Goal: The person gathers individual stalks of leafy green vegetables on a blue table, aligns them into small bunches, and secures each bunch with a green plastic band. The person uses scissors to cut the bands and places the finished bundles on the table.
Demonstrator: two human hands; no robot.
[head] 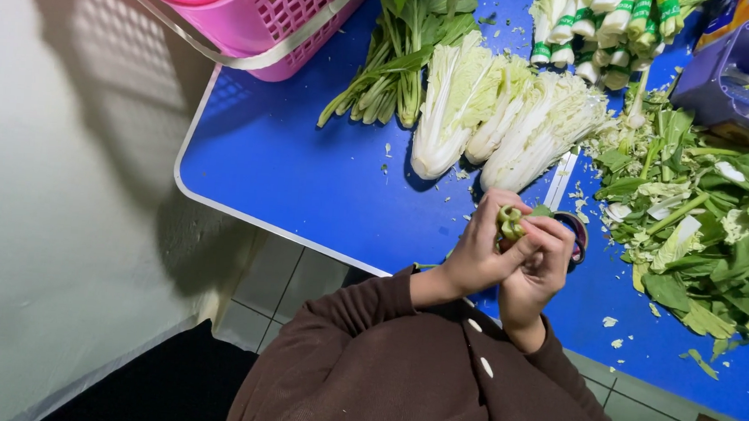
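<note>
Wearing brown sleeves (399, 362), leaning over the near edge of the blue table (289, 169). Holding both hands together just above that edge: left hand (477, 248) curling closed around a small bunch of green stems (509, 223), fingers wrapping the stalks from the left; right hand (536, 266) pressing against the same bunch from the right, fingers bent and gripping it too. Showing only the cut stem ends, poking up between the two hands. Hiding most of a purple roll of tape (578, 238) behind the right hand, lying on the table just beside it. Lying just beyond the hands, a white strip (561, 180) on the tabletop. Spreading to the right, a loose heap of trimmed green leaves (707, 225) and scraps, well scattered across the blue surface. Resting farther back, three pale napa cabbages (495, 113) side by side, tips pointing toward the hands. Sitting left of those, a bundle of long-stemmed greens (398, 63). Lining the far edge, taped bunches of white-stalked vegetables (607, 29). Overhanging the table's far left corner, a pink plastic basket (257, 9); standing at far right, a purple box (744, 78).
</note>
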